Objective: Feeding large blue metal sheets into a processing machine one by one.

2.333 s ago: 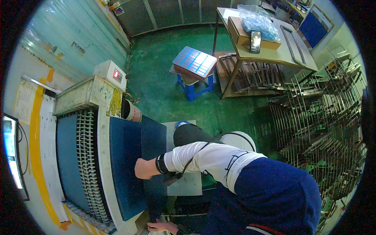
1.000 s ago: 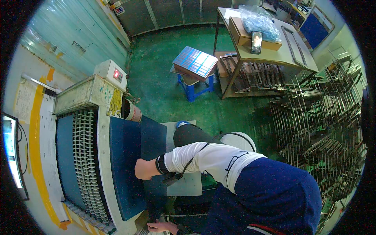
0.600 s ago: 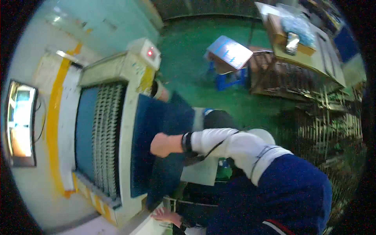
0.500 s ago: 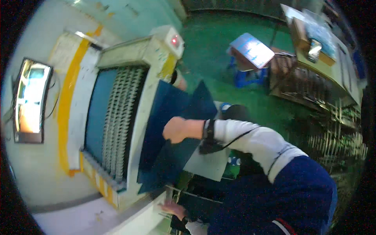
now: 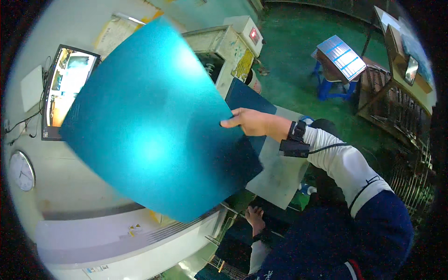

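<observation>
A large, glossy blue sheet [image 5: 140,102] is raised and tilted in front of me, bright with reflected light. At its right edge my right hand [image 5: 252,122] pinches it, thumb on the near face. Lower down, my left hand [image 5: 255,218] has its fingers stretched out over a dark panel [image 5: 275,207], apparently holding nothing. Behind the raised sheet, another dark blue sheet [image 5: 249,95] lies beside the machine, next to a pale grey sheet [image 5: 280,172]. The raised sheet hides most of the machine's rollers.
The machine's end [image 5: 224,44] carries a white control box [image 5: 245,35]. A wall monitor [image 5: 70,88] and round clock [image 5: 22,170] are at left. A blue stool [image 5: 333,86] bearing stacked panels stands far right, near metal racks [image 5: 387,93]. A white housing [image 5: 126,242] runs below.
My right hand, earlier a closed hand over the dark blue sheets, now holds one raised and tilted, covering the rollers. My left hand has shifted from the white housing's edge to the dark panel.
</observation>
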Tool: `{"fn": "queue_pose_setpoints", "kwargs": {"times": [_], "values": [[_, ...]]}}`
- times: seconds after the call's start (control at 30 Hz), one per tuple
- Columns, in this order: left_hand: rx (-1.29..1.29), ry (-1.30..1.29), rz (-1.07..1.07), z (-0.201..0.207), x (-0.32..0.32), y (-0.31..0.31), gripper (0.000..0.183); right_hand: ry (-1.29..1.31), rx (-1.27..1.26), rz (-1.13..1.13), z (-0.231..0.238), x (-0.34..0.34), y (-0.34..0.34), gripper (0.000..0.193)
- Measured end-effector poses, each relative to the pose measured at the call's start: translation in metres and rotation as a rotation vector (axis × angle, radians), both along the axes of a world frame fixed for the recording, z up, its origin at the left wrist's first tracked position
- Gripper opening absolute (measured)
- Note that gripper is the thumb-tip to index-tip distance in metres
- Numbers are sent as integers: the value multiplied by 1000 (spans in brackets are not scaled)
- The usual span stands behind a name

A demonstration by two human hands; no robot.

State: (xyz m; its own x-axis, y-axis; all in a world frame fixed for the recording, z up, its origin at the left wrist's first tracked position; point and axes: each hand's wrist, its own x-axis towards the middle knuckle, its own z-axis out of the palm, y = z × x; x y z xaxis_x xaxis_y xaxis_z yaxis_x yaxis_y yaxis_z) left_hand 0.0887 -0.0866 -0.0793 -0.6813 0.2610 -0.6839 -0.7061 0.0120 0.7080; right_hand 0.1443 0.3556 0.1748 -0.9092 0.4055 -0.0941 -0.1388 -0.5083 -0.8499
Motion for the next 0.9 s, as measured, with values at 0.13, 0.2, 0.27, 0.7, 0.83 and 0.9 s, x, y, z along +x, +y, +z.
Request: {"fn": "queue_pose_setpoints", "kwargs": {"times": [0.13,0.2,0.27,0.7,0.83,0.9], "values": [[-73,7,-77,-1,-9,6,37,30,29,213,-3,3,-12,30],[-111,8,-66,-4,-10,1,35,68,-142,287,-8,-2,-30,30],[-60,-12,-100,-9,-12,-7,33,98,-264,273,-13,-10,-42,33],[40,-128,-101,-16,1,-7,26,-132,-488,126,-58,-52,-69,13],[12,-114,-82,-12,4,1,26,-127,-473,59,-63,-60,-64,15],[-92,-34,-95,-9,6,4,27,-123,-505,66,-71,-73,-59,15]]}}
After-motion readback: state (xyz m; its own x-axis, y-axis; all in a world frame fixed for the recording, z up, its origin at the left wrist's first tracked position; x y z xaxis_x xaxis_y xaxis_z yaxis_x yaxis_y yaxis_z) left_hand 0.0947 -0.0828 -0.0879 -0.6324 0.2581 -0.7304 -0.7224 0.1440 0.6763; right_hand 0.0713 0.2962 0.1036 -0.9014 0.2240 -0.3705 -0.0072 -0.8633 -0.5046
